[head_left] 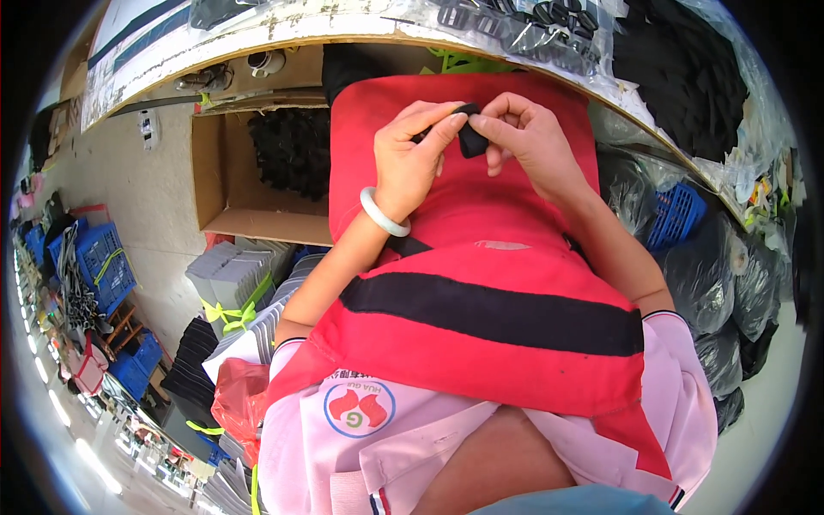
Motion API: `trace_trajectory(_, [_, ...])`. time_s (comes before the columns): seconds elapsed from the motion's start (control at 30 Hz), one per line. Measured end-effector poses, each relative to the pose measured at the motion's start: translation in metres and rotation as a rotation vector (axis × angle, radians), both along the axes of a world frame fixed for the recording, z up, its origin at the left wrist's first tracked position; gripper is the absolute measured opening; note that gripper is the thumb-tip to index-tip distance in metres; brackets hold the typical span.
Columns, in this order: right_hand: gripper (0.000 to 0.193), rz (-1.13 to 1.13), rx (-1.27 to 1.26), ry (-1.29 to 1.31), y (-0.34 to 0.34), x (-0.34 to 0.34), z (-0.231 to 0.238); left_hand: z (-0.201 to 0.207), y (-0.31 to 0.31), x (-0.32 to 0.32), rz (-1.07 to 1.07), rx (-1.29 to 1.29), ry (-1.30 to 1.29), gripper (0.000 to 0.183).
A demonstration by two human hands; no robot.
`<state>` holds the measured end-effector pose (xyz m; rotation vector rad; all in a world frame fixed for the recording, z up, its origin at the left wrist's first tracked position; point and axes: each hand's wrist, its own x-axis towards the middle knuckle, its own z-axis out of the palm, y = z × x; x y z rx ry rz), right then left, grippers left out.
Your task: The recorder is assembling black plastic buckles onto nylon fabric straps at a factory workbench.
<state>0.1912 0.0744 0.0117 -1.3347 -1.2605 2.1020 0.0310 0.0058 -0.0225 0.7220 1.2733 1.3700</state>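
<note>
Both my hands meet in front of me, above the red apron (489, 193) on my lap. A small black fabric piece (472, 142) is pinched between them; it looks like a short folded strip or loop, its exact kind too small to make out. My left hand (416, 146), with a pale bangle (378, 215) on its wrist, grips the piece between thumb and forefinger. My right hand (528, 137) has its thumb and fingertips closed on the other side of the same piece.
Ahead runs a worn table edge (343, 43) with black buckles (558, 21) in clear plastic and a black heap (678, 77). A cardboard box (257, 225) of black pieces stands at left. Grey bundles (227, 275) lie nearby; dark plastic bags (699, 275) and a blue basket (676, 216) crowd the right.
</note>
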Motion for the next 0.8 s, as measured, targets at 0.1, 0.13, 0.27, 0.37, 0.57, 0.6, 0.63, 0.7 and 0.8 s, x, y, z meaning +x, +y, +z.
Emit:
trace_trajectory(0.1, [0.017, -0.154, 0.037, 0.139, 0.001, -0.004, 0.000, 0.000, 0.002, -0.008, 0.006, 0.072, 0.008, 0.015])
trace_trajectory(0.13, [0.018, -0.072, -0.066, 0.142, 0.005, 0.000, 0.000, 0.000, -0.002, -0.010, -0.032, 0.110, 0.057, 0.015])
trace_trajectory(0.27, [0.020, 0.217, -0.220, 0.164, 0.017, 0.012, -0.004, 0.009, -0.012, -0.010, -0.112, 0.244, 0.117, 0.015])
trace_trajectory(0.37, [0.021, 0.152, 0.005, 0.112, 0.010, 0.008, -0.001, 0.017, -0.017, -0.012, -0.145, 0.224, 0.105, 0.014])
trace_trajectory(0.57, [0.020, 0.105, 0.083, 0.077, 0.009, 0.007, 0.007, 0.020, -0.022, -0.016, -0.190, 0.288, 0.166, 0.014])
trace_trajectory(0.6, [0.018, 0.100, 0.075, 0.074, 0.008, 0.007, 0.006, 0.020, -0.023, -0.016, -0.204, 0.276, 0.184, 0.014])
trace_trajectory(0.63, [0.018, 0.101, 0.078, 0.073, 0.008, 0.007, 0.006, 0.022, -0.023, -0.015, -0.203, 0.280, 0.184, 0.014])
trace_trajectory(0.7, [0.015, 0.043, 0.075, 0.141, 0.006, 0.006, 0.001, 0.025, -0.026, -0.014, -0.184, 0.224, 0.130, 0.013])
trace_trajectory(0.8, [0.013, -0.036, 0.098, 0.173, 0.001, 0.003, -0.004, 0.029, -0.028, -0.013, -0.161, 0.150, 0.040, 0.014])
